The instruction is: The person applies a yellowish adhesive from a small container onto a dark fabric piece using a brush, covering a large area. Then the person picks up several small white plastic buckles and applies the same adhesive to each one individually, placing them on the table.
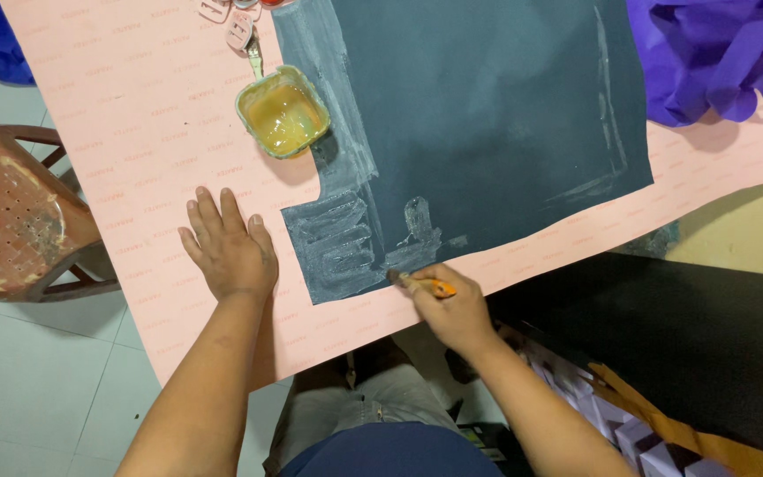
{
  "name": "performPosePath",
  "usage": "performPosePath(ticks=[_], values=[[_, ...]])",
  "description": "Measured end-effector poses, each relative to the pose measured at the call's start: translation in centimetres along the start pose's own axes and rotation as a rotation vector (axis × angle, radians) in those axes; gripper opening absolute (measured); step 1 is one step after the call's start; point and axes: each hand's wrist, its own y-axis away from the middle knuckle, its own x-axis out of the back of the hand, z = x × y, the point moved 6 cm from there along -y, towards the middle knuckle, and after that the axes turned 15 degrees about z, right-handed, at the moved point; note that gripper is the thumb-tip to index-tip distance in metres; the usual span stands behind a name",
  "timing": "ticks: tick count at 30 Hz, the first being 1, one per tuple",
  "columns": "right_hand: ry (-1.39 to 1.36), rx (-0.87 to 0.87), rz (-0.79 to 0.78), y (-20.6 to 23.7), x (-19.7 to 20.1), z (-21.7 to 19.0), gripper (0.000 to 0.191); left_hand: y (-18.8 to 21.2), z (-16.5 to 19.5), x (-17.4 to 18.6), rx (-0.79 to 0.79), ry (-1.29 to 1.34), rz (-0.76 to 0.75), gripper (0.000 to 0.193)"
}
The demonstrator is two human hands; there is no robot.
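A dark grey sheet [487,115] lies on pink paper [134,115] that covers the table. Wet whitish glue streaks mark the sheet's left edge and near corner. My right hand [452,305] grips a small orange-handled brush [421,283], whose bristles touch the sheet's near edge. My left hand [227,247] rests flat on the pink paper, fingers spread, just left of the sheet's near-left corner. A small square tub of yellowish glue [283,113] stands beyond my left hand, at the sheet's left edge.
A brown perforated plastic stool [11,212] stands on the tiled floor at the left. Purple fabric bags [708,53] lie at the far right. Keys with tags [236,26] sit beyond the tub. A black surface [691,344] and stacked boxes are lower right.
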Motion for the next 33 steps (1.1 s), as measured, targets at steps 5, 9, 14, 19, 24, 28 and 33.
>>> performPosePath(ticks=[5,9,14,19,24,28,33], values=[[0.094,0.462,0.252,-0.7,3.9,-3.1,0.013,0.7,-0.9,-0.2,0.009,-0.021,-0.01,0.062],[0.158,0.726,0.159,2.2,2.1,-4.7,0.016,1.1,-1.3,-0.2,0.007,-0.014,-0.017,0.062],[0.133,0.602,0.188,4.3,1.6,-3.2,0.011,1.6,-1.6,-0.1,0.018,0.004,-0.026,0.062],[0.169,0.605,0.205,5.4,0.0,-3.3,0.012,1.9,-1.8,0.1,0.013,-0.02,-0.033,0.062],[-0.032,0.101,0.155,4.5,-0.6,0.0,0.009,2.3,-1.9,0.2,0.0,-0.009,-0.014,0.061],[0.055,0.341,0.369,3.5,3.7,0.7,0.01,2.6,-2.3,0.3,0.001,-0.007,-0.015,0.061],[0.198,0.632,0.322,5.8,2.4,-0.5,0.012,3.1,-2.5,0.3,0.007,0.0,-0.025,0.062]])
